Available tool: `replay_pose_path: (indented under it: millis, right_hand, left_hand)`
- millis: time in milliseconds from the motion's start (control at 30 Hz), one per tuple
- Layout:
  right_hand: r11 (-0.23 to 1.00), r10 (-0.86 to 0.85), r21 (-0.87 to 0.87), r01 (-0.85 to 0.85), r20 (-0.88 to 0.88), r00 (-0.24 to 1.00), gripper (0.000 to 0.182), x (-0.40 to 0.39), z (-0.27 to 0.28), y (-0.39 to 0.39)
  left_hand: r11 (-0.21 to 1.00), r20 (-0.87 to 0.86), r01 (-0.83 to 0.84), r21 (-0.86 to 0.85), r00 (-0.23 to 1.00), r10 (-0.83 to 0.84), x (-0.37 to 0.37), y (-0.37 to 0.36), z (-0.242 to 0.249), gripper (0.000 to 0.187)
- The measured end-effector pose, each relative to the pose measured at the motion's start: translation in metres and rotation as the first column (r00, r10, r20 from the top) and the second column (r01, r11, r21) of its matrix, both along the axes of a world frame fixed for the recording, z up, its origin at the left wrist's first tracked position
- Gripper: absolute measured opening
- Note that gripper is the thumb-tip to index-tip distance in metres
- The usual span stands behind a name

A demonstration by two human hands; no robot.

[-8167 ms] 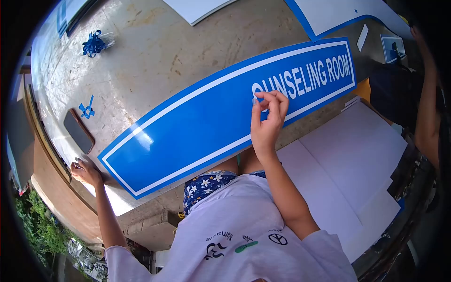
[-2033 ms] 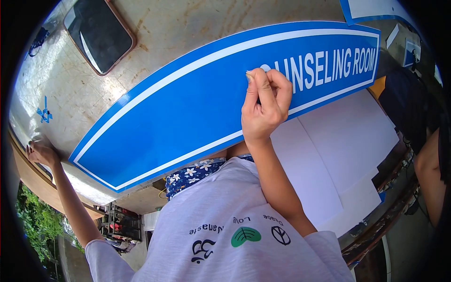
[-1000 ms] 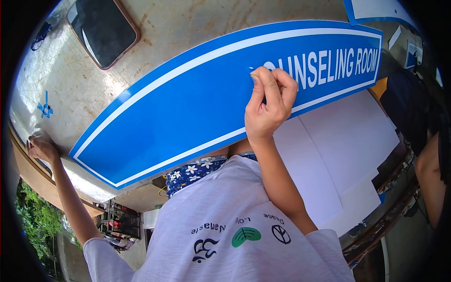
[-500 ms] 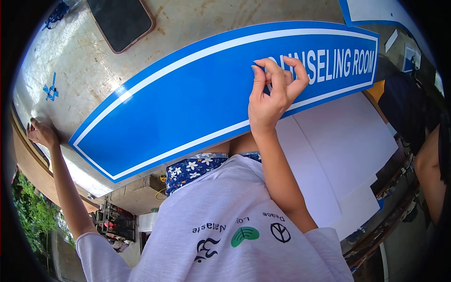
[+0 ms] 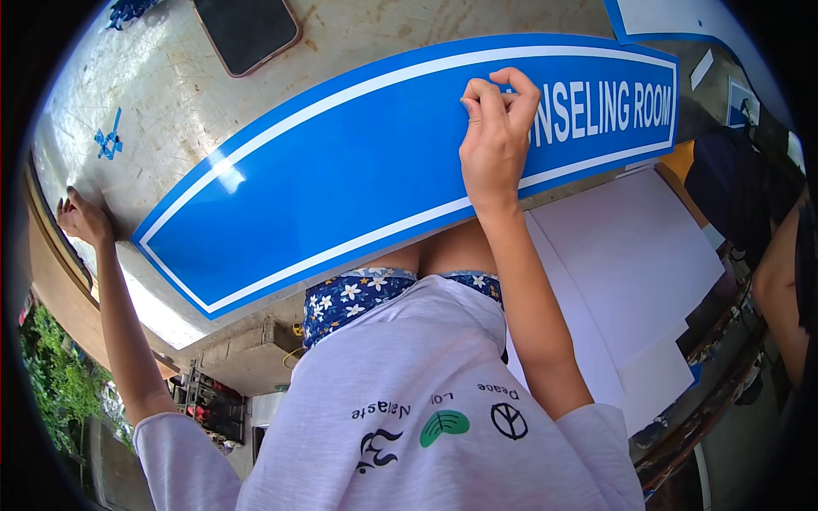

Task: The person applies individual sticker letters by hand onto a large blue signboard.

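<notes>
A long blue sign (image 5: pixel 341 179) with a white border line and white lettering ending in "SELING ROOM" lies across the metal tabletop. Over the first letters is my right hand (image 5: pixel 498 140), thumb and forefinger pinched together and the other fingers curled. Whatever is between those fingertips, if anything, is too small or hidden to make out. My left hand (image 5: pixel 83 220) rests near the table's left edge, beyond the sign's pointed end, with its fingers loosely apart and nothing visible in it.
A phone (image 5: pixel 247 34) lies behind the sign, and crumpled blue strips (image 5: pixel 108 136) lie left of it. Another blue-edged sign (image 5: pixel 669 19) sits at the upper right. White sheets (image 5: pixel 626 255) are at right, near another person's leg (image 5: pixel 782 289).
My right hand has drawn its fingers closer together and shifted slightly up over the lettering. The view has moved a little; my left hand stays near the table edge.
</notes>
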State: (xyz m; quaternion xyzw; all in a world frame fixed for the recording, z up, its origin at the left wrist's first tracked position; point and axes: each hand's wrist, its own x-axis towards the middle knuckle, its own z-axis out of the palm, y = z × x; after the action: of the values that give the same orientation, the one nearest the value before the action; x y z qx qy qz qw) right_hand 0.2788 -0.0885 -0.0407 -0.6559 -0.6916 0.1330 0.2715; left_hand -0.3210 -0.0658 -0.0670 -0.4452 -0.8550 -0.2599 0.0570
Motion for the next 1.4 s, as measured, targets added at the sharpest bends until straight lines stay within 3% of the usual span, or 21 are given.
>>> replay_pose_path:
  millis: [200,333,400,633,1233,1400]
  right_hand:
    - [1.0,0.014,-0.015,-0.015,-0.041,0.999,0.006,0.001,0.001,-0.002]
    - [0.999,0.025,-0.03,-0.031,-0.183,0.983,0.008,0.018,0.011,0.0]
    - [0.98,-0.076,-0.199,0.002,-0.366,0.928,0.01,0.024,0.02,0.002]
    - [0.988,0.119,-0.087,-0.131,-0.135,0.984,0.011,0.024,0.013,0.011]
    - [0.978,0.202,-0.054,-0.202,0.001,0.979,0.007,0.019,0.01,0.01]
    - [0.977,0.205,-0.069,-0.202,0.034,0.978,0.006,0.019,0.015,0.006]
  left_hand:
    - [1.0,-0.012,0.002,0.006,1.0,-0.002,-0.005,-0.001,-0.004,0.07]
    - [1.0,-0.002,0.002,0.014,1.0,-0.002,-0.001,-0.001,-0.004,0.07]
    - [1.0,-0.007,0.003,0.02,1.0,-0.003,0.003,-0.001,-0.002,0.07]
    - [1.0,-0.023,0.007,0.011,1.0,-0.006,-0.003,-0.002,-0.005,0.07]
    - [1.0,-0.059,0.003,-0.014,0.998,-0.003,0.0,0.0,-0.003,0.069]
    - [1.0,0.0,0.005,-0.008,1.0,-0.005,-0.001,0.0,-0.003,0.067]
